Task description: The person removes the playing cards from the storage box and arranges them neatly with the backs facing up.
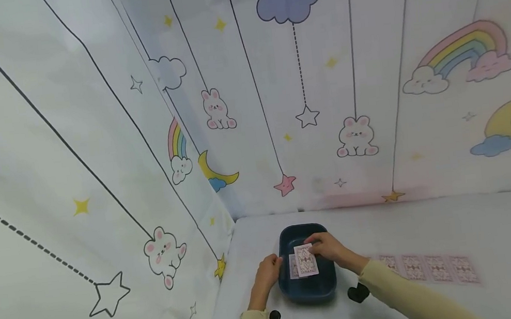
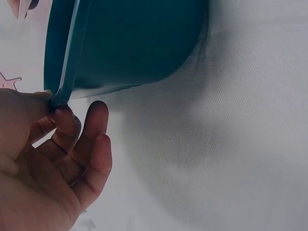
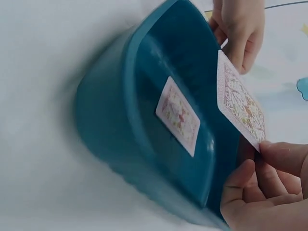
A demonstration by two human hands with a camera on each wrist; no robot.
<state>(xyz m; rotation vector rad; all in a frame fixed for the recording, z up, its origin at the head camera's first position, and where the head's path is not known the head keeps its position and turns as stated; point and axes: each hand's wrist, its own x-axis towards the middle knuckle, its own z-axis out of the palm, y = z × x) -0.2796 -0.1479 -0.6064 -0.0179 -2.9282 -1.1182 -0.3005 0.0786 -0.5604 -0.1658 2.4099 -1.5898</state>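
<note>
A dark teal plastic basin (image 1: 309, 291) stands on the white table. My left hand (image 1: 269, 272) pinches its left rim between thumb and index finger; the other fingers (image 2: 98, 118) curl loosely below the rim. Over the basin, my right hand (image 1: 330, 249) pinches a playing card (image 3: 238, 101) at its edge, patterned back showing. Another playing card (image 3: 179, 115) lies flat on the basin floor, back up; in the head view the held card partly covers it.
Several playing cards (image 1: 437, 267) lie back up in a row to the right, partly hidden by the right sleeve (image 1: 405, 289). Dark objects (image 1: 358, 292) sit near both wrists. Printed cloth walls (image 1: 360, 179) rise behind and at the left.
</note>
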